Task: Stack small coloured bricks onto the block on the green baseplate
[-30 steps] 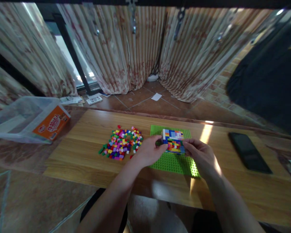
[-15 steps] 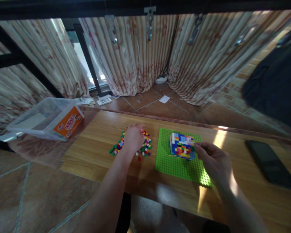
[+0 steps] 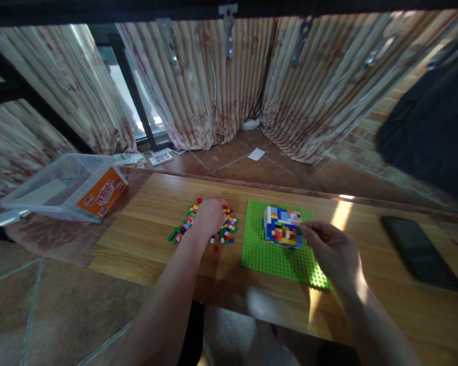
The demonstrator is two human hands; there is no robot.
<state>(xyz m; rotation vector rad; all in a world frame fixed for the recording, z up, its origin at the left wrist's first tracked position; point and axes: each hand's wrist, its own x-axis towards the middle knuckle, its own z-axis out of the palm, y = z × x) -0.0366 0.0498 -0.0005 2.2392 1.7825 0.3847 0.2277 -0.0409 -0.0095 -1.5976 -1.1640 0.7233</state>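
A blocky build of small coloured bricks [image 3: 283, 223], mostly blue with white, yellow and red, sits on a green studded baseplate [image 3: 254, 254]. My right hand [image 3: 334, 249] is at its right side, thumb and forefinger pinched together at the edge. Whatever is between those fingertips is too small to name. My left hand [image 3: 210, 216] reaches into a loose pile of tiny bricks [image 3: 228, 231] left of the baseplate. Its fingers point down and away, and the back of the hand hides the fingertips. One red brick [image 3: 216, 248] lies nearer to me, apart from the pile.
The wooden table [image 3: 137, 229] carries a dark phone [image 3: 422, 251] at the right. A clear plastic bin [image 3: 61, 185] with an orange label stands beyond the table's left end. Striped curtains [image 3: 213, 86] hang behind, and a paper sheet [image 3: 256, 154] lies on the floor.
The whole view has shifted slightly, moving things a little left. My left hand has shifted a bit within the pile, uncovering bricks at its upper left. My right hand stays at the build's right side.
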